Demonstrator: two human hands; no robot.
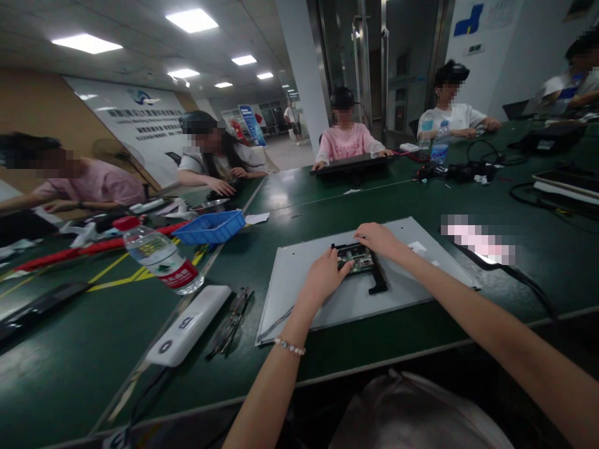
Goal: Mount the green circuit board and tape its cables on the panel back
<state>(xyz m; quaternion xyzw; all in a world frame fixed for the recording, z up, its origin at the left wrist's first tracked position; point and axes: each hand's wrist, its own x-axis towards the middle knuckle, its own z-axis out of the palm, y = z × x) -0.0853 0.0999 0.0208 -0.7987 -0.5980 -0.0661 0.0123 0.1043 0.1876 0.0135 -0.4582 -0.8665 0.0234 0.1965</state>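
On the pale panel [299, 274] at the table's [262, 393] near edge, a green circuit board [359, 262] in a black frame [378, 280] is gripped at its sides by the left hand [324, 271] and right hand [374, 239].

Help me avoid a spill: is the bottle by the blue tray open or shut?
Shut: the bottle has its red cap on. How tightly, I cannot tell.

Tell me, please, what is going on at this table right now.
The left hand and right hand are both at a green circuit board with black framing, over a pale flat panel. The glasses, white device and bottle are to the left, untouched. Other people sit around the table.
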